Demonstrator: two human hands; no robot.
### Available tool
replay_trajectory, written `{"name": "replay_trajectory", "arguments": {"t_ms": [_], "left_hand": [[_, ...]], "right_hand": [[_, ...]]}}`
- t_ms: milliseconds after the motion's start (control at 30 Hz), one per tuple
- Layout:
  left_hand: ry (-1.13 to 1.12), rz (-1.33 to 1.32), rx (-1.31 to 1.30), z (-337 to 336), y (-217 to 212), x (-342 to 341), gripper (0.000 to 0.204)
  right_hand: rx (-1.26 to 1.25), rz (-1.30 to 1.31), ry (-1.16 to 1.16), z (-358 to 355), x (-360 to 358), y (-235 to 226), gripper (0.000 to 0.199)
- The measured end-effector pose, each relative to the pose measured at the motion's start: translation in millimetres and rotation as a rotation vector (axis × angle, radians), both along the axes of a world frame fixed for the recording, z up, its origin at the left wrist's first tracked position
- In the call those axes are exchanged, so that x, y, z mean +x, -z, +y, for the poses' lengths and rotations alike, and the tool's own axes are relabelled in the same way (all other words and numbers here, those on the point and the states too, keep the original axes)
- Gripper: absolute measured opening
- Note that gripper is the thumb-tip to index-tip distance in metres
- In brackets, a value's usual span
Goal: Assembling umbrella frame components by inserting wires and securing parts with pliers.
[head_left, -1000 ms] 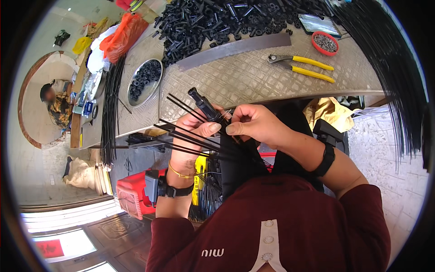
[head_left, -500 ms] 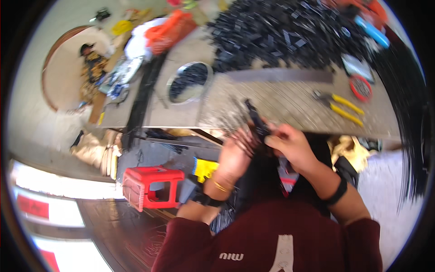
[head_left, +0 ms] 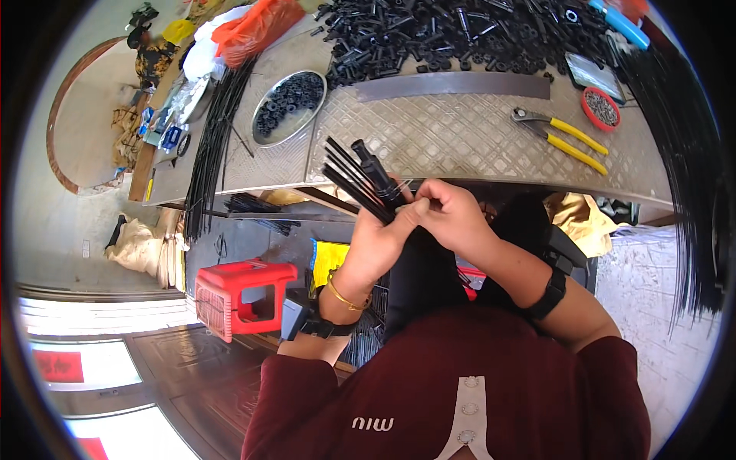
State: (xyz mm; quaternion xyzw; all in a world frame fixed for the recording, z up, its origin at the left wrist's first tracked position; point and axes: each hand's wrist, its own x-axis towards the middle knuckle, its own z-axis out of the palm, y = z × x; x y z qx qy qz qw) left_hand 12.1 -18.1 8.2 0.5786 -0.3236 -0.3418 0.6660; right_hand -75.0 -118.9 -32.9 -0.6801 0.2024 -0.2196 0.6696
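Observation:
My left hand point(head_left: 376, 244) is closed round several thin black rods point(head_left: 346, 178), which fan out past its fingers above the table's front edge. A thicker black tube-shaped fitting point(head_left: 371, 163) with a stepped end sticks out beside them from the same grip. My right hand point(head_left: 458, 218) meets the left at the fitting's lower end, thumb and forefinger pinched together. A thin, pale wire-like piece point(head_left: 405, 185) shows by the right fingertips. Whatever lies inside that pinch is hidden.
On the table point(head_left: 468, 146) are a heap of black parts point(head_left: 460, 34), a flat metal strip point(head_left: 452, 85), yellow-handled pliers point(head_left: 571, 146), a red dish of small metal bits point(head_left: 600, 109) and an oval bowl point(head_left: 320, 115) of black rings. Long black rods hang at both sides. A red stool point(head_left: 245, 272) stands left.
The view has shifted and steadied. My hands sit slightly left and closer together, and the rods and fitting now lean to the upper left, more spread out.

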Motion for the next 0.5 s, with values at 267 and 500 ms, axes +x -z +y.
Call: {"name": "replay_trajectory", "arguments": {"t_ms": [267,500], "left_hand": [[0.009,-0.107,0.098,7,8,5,0.029],[0.067,-0.061,0.173,4,-1,3,0.025]], "right_hand": [[-0.106,-0.110,-0.042,0,-13,8,0.017],[0.185,-0.025,-0.159,-6,-20,1,0.019]]}}
